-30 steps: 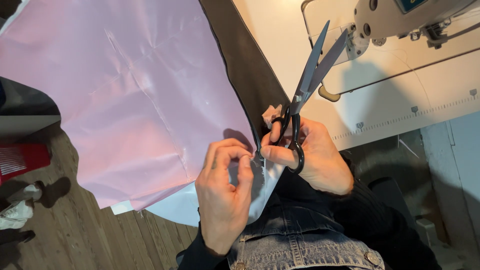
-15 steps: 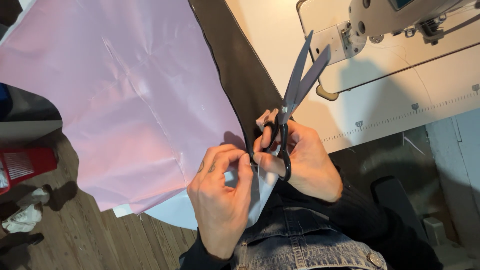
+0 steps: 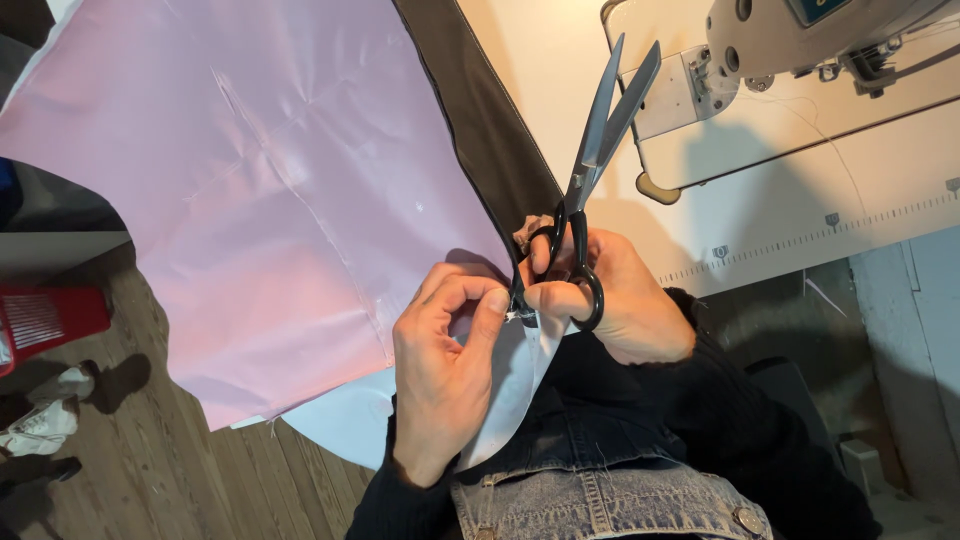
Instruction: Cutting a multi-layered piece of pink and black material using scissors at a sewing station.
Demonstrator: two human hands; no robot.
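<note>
**Scissors held blades-up at the fabric edge**

Head view. The right hand (image 3: 625,305) grasps the scissors (image 3: 592,170) by the handles: fingers pass through the black loops and are curled closed around them. The scissors are long, with dark grey metal blades and black handles. Their long axis runs from the handles, near the middle of the scene, up and slightly right to the tips at the far edge, in front of the sewing machine (image 3: 800,45). The blades stand a little apart, forming a narrow V.

The left hand (image 3: 445,375) is clenched in a pinch, thumb and forefinger closed on the edge of the pink fabric (image 3: 270,200), just left of the scissor handles and touching the right hand's fingers. What lies inside the pinch is too small to tell.

The pink fabric spreads over the left of the scene, creased, with a white layer (image 3: 350,425) showing under its near edge. A dark strip (image 3: 480,110) borders its right side. The table (image 3: 560,60) is pale.
</note>
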